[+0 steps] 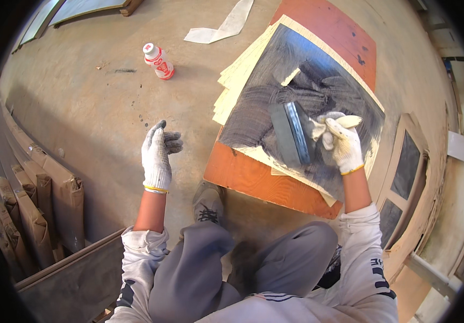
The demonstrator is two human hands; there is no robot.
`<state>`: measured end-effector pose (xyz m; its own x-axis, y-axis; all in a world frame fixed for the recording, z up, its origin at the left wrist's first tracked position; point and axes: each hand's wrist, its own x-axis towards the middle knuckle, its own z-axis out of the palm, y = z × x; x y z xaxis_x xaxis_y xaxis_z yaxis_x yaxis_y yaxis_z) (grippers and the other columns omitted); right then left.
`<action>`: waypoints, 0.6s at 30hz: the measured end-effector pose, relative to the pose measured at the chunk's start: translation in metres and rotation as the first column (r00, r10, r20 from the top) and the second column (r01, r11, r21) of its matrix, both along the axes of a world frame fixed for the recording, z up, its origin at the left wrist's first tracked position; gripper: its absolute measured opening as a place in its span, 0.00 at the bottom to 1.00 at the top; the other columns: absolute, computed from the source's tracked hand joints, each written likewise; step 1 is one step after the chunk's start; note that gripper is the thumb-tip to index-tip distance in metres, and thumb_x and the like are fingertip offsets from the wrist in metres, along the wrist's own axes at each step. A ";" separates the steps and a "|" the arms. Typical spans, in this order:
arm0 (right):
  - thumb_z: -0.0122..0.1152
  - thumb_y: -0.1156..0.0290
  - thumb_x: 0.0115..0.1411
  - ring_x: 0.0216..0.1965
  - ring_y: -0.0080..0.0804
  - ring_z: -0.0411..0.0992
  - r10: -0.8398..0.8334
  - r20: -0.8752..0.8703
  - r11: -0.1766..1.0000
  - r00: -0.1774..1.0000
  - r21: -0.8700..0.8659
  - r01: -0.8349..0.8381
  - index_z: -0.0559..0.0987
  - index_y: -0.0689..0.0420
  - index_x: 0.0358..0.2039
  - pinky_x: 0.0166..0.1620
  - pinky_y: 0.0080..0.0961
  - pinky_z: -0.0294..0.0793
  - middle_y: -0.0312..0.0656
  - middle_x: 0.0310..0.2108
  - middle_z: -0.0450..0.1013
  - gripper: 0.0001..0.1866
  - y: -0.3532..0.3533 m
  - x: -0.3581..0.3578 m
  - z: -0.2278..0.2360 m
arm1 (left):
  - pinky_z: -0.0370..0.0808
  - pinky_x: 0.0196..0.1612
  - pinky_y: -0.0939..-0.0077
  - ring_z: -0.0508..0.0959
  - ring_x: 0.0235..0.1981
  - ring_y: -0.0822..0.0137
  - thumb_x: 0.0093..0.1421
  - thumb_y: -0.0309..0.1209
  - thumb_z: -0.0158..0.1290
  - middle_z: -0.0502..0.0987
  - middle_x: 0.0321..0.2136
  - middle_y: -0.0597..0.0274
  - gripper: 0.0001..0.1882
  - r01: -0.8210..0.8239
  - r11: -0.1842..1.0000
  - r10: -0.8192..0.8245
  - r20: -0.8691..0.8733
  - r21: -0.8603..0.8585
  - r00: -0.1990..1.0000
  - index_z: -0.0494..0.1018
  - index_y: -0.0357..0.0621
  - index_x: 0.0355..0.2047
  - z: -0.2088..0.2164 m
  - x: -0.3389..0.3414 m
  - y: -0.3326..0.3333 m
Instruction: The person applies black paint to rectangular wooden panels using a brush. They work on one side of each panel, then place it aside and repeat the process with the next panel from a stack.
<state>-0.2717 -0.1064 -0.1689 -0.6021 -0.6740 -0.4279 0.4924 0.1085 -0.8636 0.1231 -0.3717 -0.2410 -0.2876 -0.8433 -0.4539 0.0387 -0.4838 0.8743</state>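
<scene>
My right hand [344, 141], in a white knit glove, is closed round the pale handle of a wide flat brush [292, 133]. Its broad dark head is over a panel [248, 107] smeared with black, streaky coating; I cannot tell whether it touches. A small pale patch [291, 77] shows amid the black. Beneath lie several fanned-out light wooden sheets [238, 75] on a reddish-brown board [267, 183]. Away to the left, my left hand [159, 151] hangs open in a white glove with darkened fingertips, holding nothing.
A white-and-red bottle [160, 62] stands on the floor beyond my left hand. Farther off lies a bent white strip [221, 28]. Brown-wrapped panels [62, 199] lean at the left. A framed door panel [403, 172] is at the right. My shoe [208, 203] is beside the board.
</scene>
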 end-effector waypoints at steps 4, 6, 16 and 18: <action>0.70 0.78 0.63 0.23 0.30 0.81 0.103 -0.058 0.972 0.993 0.219 -0.088 0.77 0.61 0.47 0.17 0.13 0.68 0.54 0.39 0.83 0.14 0.034 -0.019 0.019 | 0.83 0.37 0.67 0.84 0.32 0.62 0.77 0.37 0.48 0.84 0.38 0.49 0.24 -0.008 1.000 0.009 0.033 -0.015 0.999 0.69 0.35 0.65 0.004 0.005 -0.001; 0.70 0.78 0.63 0.23 0.32 0.81 0.148 -0.055 0.976 0.987 0.167 -0.137 0.76 0.62 0.48 0.17 0.13 0.68 0.53 0.37 0.83 0.15 0.019 -0.009 0.021 | 0.83 0.37 0.66 0.84 0.32 0.62 0.77 0.37 0.47 0.84 0.38 0.48 0.24 0.006 1.000 -0.006 0.045 -0.013 0.999 0.69 0.35 0.65 0.005 0.001 0.002; 0.70 0.79 0.62 0.23 0.29 0.81 0.324 -0.044 0.943 0.945 0.096 -0.319 0.76 0.61 0.46 0.17 0.15 0.66 0.49 0.34 0.83 0.14 -0.066 0.039 0.021 | 0.83 0.37 0.65 0.84 0.32 0.61 0.78 0.36 0.46 0.85 0.39 0.47 0.23 0.040 0.998 -0.038 0.034 -0.051 0.999 0.70 0.35 0.65 0.011 -0.006 0.006; 0.70 0.80 0.61 0.24 0.30 0.81 0.309 -0.007 0.948 0.951 0.079 -0.307 0.76 0.61 0.45 0.17 0.15 0.68 0.50 0.33 0.83 0.14 -0.027 0.024 0.024 | 0.84 0.36 0.65 0.84 0.32 0.61 0.78 0.36 0.46 0.85 0.38 0.48 0.22 0.025 0.999 -0.023 0.061 -0.042 0.998 0.71 0.35 0.65 0.008 0.004 0.005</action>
